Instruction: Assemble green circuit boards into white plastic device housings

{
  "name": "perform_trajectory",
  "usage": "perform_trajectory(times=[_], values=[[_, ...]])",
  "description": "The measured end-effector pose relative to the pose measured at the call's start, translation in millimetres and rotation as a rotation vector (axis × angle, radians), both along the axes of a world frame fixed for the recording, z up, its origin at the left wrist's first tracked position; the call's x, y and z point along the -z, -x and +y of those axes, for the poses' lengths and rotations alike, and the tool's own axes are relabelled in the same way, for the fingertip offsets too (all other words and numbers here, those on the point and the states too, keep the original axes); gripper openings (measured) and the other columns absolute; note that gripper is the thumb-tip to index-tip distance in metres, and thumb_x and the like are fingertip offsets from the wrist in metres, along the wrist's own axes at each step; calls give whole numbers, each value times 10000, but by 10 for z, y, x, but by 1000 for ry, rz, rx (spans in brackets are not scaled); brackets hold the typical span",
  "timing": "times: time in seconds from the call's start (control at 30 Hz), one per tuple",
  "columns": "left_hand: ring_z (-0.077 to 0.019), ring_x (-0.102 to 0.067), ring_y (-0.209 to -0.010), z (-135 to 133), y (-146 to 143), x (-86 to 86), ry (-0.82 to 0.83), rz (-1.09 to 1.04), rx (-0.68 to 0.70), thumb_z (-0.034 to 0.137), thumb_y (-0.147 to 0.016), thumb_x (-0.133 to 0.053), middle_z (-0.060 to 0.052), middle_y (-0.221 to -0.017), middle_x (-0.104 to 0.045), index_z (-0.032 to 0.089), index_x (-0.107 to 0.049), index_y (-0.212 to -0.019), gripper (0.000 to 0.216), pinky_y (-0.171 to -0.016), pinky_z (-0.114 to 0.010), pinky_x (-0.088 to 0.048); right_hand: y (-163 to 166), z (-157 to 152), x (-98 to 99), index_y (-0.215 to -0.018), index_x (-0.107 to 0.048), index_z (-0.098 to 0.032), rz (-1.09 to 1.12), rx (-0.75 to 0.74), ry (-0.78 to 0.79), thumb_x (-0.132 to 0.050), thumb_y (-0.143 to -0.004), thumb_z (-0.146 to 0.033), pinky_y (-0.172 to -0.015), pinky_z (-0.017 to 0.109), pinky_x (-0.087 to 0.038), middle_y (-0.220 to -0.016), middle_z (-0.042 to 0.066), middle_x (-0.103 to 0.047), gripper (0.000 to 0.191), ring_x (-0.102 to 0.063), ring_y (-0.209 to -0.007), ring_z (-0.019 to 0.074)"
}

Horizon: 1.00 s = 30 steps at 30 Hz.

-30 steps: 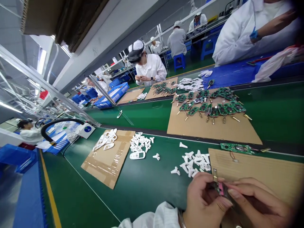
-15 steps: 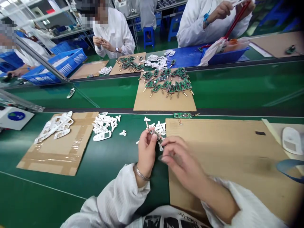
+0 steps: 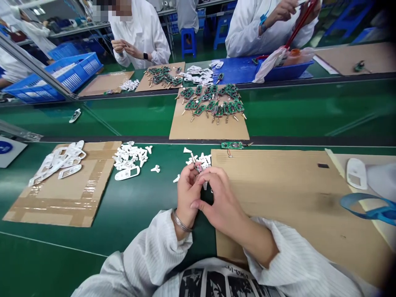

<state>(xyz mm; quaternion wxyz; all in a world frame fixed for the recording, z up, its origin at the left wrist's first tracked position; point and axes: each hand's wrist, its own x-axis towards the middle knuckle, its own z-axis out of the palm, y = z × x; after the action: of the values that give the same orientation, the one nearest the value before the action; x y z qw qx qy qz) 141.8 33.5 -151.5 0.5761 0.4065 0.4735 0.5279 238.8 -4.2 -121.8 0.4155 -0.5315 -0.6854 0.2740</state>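
In front of my body, my left hand (image 3: 186,192) is closed on a small circuit board (image 3: 198,166) with a metal tip pointing up and away; the fingers cover most of it. My right hand (image 3: 218,198) is curled against the left one, its fingertips at the board and its thumb near the left palm. What those right fingers grip is hidden. Just beyond the hands lies a pile of small white plastic pieces (image 3: 202,159), partly covered by them. One more green circuit board (image 3: 232,145) with a short wire lies at the bench's far edge.
At left, white plastic frames (image 3: 70,156) lie on taped cardboard (image 3: 102,165), beside more white pieces (image 3: 131,154). Cardboard (image 3: 278,185) covers the right side, with a white shell (image 3: 356,173) and blue strap (image 3: 368,206). Beyond, many boards lie on cardboard (image 3: 210,132); co-workers (image 3: 139,33) sit opposite.
My right hand has moved left and up, from just beside my left hand to contact with it. The left hand keeps its hold on the circuit board. The whole view has shifted slightly.
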Motion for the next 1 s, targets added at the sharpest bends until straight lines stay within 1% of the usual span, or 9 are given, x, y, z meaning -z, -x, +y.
perform_trajectory(times=[0.17,0.23,0.3,0.43,0.57,0.67,0.77,0.9,1.0], values=[[-130,-628,-817,303,301,-149,-76,-156,-115,284,-809,-710,-29,-913,-663,186,-646,-1058,276,-772,-259,-499,-283,151,-180,-1099,-503,-233,-64,5,-131,-716,-826,-300,-897,431,-491,-1126,99,-548,352,-536,-1069,271],[-119,-622,-756,442,468,-201,-77,-283,-236,303,-824,-690,-13,-807,-638,164,-665,-1027,247,-744,-246,-502,-441,243,-195,-1018,-547,-217,-201,-6,-106,-634,-885,-244,-831,391,-491,-1000,73,-612,161,-577,-954,243],[-117,-622,-749,520,584,-235,-16,-408,-261,294,-831,-670,-17,-785,-631,147,-686,-996,222,-739,-238,-505,-503,308,-130,-925,-575,-202,-420,-42,-31,-606,-895,-206,-763,369,-481,-919,65,-644,43,-598,-884,242],[-120,-623,-759,496,620,-260,160,-530,-24,279,-845,-631,-43,-829,-651,125,-693,-1042,257,-720,-238,-508,-307,302,106,-902,-607,-162,-815,-91,29,-662,-881,-338,-665,372,-468,-878,106,-652,186,-618,-829,285],[-129,-625,-748,431,577,-249,194,-522,120,315,-848,-631,-51,-811,-661,121,-681,-1113,332,-700,-236,-506,-135,239,199,-877,-623,-150,-914,-152,-10,-607,-903,-178,-680,374,-483,-838,103,-646,42,-623,-801,271],[-134,-623,-747,409,563,-254,171,-491,190,322,-825,-659,-56,-852,-661,128,-678,-1131,363,-676,-230,-500,-241,245,169,-939,-646,-154,-741,-183,34,-542,-923,-116,-706,375,-510,-885,98,-663,113,-635,-829,258],[-134,-613,-718,370,531,-287,118,-434,292,322,-800,-688,-57,-843,-661,129,-692,-1099,356,-653,-232,-489,-473,269,135,-1071,-662,-196,-314,-141,68,-532,-946,-157,-766,366,-538,-1006,83,-673,185,-647,-905,227],[-146,-612,-657,273,456,-309,87,-318,478,313,-775,-721,-71,-797,-682,125,-731,-1011,302,-602,-246,-478,-718,258,120,-1077,-697,-249,298,47,95,-682,-871,-270,-659,282,-576,-976,49,-687,208,-662,-808,168],[-156,-631,-661,204,409,-266,121,-276,578,300,-747,-760,-87,-929,-716,172,-750,-987,271,-577,-261,-488,-777,229,101,-977,-710,-242,567,135,90,-790,-769,-274,-668,263,-595,-898,27,-719,225,-681,-773,156]])
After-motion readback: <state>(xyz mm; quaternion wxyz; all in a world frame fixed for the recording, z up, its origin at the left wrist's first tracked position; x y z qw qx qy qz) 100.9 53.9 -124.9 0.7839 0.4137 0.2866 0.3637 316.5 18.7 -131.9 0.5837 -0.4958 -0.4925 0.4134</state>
